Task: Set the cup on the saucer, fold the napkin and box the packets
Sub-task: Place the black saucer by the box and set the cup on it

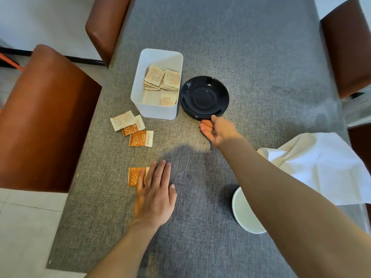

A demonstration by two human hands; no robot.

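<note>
A black saucer (204,97) lies on the grey table beside a white box (154,112) that holds several beige packets (162,80). My right hand (217,130) reaches to the saucer's near rim, thumb touching it, fingers apart and under the edge. My left hand (155,192) rests flat on the table, its fingers partly covering an orange packet (134,176). Three loose packets (133,127) lie left of the box. The white cup (246,214) stands near me, half hidden by my right forearm. A crumpled white napkin (317,165) lies at the right.
Brown leather chairs stand at the left (44,117), back left (106,25) and right (349,47) of the table. The grey tablecloth (230,37) stretches bare beyond the saucer. The table's left edge drops to a tiled floor (26,227).
</note>
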